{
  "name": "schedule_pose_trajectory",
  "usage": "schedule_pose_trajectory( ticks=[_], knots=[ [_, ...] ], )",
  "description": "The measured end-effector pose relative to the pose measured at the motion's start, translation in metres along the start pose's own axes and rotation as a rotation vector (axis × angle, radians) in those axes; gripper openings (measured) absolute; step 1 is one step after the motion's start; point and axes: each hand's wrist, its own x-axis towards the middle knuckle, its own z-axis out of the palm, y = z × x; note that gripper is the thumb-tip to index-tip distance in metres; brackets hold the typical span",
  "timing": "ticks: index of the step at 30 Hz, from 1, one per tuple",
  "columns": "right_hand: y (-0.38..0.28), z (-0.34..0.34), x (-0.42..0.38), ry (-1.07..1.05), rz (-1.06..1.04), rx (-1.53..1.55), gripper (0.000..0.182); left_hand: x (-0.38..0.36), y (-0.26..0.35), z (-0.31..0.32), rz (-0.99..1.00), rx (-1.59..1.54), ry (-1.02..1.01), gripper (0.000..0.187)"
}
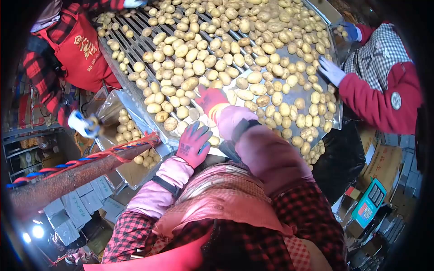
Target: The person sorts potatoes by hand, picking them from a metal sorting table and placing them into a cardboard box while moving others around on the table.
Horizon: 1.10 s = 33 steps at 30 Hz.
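Note:
My left hand, in a pink glove with grey-blue fingertips, rests at the near edge of the sorting table with its fingers apart and nothing in them. Just beyond its fingertips lie a few potatoes. Farther up, my right hand, in a red and orange glove, reaches over a pale flat panel among the potatoes. Its fingers are smeared and partly hidden, beside a potato; I cannot tell whether they grip anything. Loose potatoes cover much of the slatted table.
People stand at both sides: a white-gloved hand at left, another gloved hand on the potatoes at right. A plastic-lined box holds potatoes. A rusty pole with cords juts in. Cartons and a teal scale stand right.

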Motion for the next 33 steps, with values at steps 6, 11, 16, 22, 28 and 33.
schedule_pose_trajectory(
  ticks=[6, 11, 16, 22, 28, 33],
  knots=[
    [0.003, 0.006, 0.015, 0.058, -0.064, 0.039, 0.033, -0.007, 0.004, -0.008, -0.062, -0.076, 0.035, 0.045],
    [0.001, 0.001, 0.012, 0.111, 0.002, 0.142, 0.033, -0.018, 0.002, -0.007, -0.176, -0.242, 0.104, 0.043],
    [-0.014, -0.008, -0.006, 0.208, 0.206, 0.473, 0.043, 0.006, 0.012, -0.019, -0.880, -1.621, 0.172, 0.046],
    [-0.020, -0.011, -0.111, 0.367, -0.102, 0.643, 0.045, 0.008, -0.024, 0.014, -0.486, -1.696, 0.157, 0.052],
    [0.126, -0.026, -0.044, 0.662, 0.205, 0.645, 0.038, 0.008, -0.018, -0.025, -0.538, -2.155, 0.245, 0.055],
    [0.167, -0.048, 0.096, 0.696, -0.069, 0.191, 0.041, 0.006, -0.029, -0.030, -0.442, -1.839, 0.078, 0.064]
  ],
)
